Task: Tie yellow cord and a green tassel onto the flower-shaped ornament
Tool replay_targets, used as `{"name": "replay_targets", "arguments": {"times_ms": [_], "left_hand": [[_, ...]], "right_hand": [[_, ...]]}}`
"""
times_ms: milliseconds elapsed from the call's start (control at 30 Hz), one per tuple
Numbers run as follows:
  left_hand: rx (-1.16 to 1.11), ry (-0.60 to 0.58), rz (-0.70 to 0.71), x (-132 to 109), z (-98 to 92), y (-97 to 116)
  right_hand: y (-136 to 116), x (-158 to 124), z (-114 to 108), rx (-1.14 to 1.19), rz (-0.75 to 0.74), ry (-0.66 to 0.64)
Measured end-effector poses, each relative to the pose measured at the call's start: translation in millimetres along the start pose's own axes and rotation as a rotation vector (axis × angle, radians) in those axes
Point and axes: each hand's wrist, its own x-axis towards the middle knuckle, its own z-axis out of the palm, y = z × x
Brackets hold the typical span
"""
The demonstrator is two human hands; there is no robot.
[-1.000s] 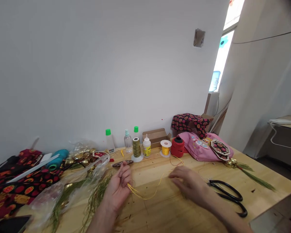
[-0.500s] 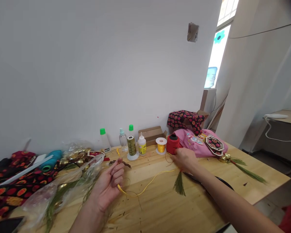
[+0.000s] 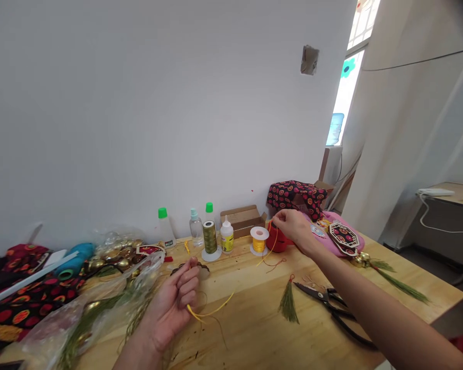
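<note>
My left hand (image 3: pixel 179 293) is closed in a fist around yellow cord (image 3: pixel 212 311), whose loose ends stick out below the fingers. A thin dark strand trails there too. Raised in front of the red thread spool (image 3: pixel 280 241), my right hand (image 3: pixel 293 228) pinches thin thread (image 3: pixel 269 245), yellow to orange-red, that hangs down toward the table. A short red thread curls below it. Nearby stands a spool of yellow cord (image 3: pixel 259 241). A green tassel (image 3: pixel 288 303) with a red loop lies below my right hand, beside black-handled scissors (image 3: pixel 324 298).
An olive thread spool (image 3: pixel 210 239), a glue bottle (image 3: pixel 227 236) and several clear bottles line the wall, with an open cardboard box (image 3: pixel 243 220). Plastic bags with tassels and gold bells (image 3: pixel 96 264) cover the left side. A pink bag (image 3: pixel 332 246) with an octagonal ornament (image 3: pixel 343 237) lies right.
My right hand has risen from the table near the tassel to the red spool's top, thread hanging from it. The yellow cord no longer stretches between my hands. The scissors are now uncovered.
</note>
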Motion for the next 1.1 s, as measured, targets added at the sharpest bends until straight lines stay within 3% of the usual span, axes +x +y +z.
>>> {"name": "replay_targets", "arguments": {"times_ms": [267, 400, 500, 567, 667, 800, 867, 967, 1100], "left_hand": [[-0.036, -0.02, -0.036, 2, -3.4, -5], [-0.096, -0.052, -0.063, 0, -1.4, -4], [-0.128, -0.082, -0.076, -3, 1.6, -1], [-0.081, -0.074, -0.103, -6, 3.7, -1], [0.117, 0.0, -0.187, -11, 5.6, -8], [0.376, 0.131, -0.301, -16, 1.9, -30], [0.445, 0.187, -0.292, -16, -3.0, -42], [0.488, 0.166, -0.283, -12, -9.4, -53], [0.481, 0.102, -0.341, -5, -8.3, -55]], "right_hand": [[-25, 37, -14, 0.154, -0.006, 0.109], [-45, 50, -27, 0.342, -0.042, 0.071], [-63, 44, -41, 0.484, -0.098, 0.023], [-73, 27, -48, 0.587, -0.148, -0.001], [-81, -20, -42, 0.75, -0.289, -0.084], [-86, -102, -4, 0.459, -0.476, -0.149], [-87, -133, 15, 0.314, -0.557, -0.141], [-79, -155, 25, 0.309, -0.634, -0.115], [-25, -152, -5, 0.3, -0.52, -0.15]]}}
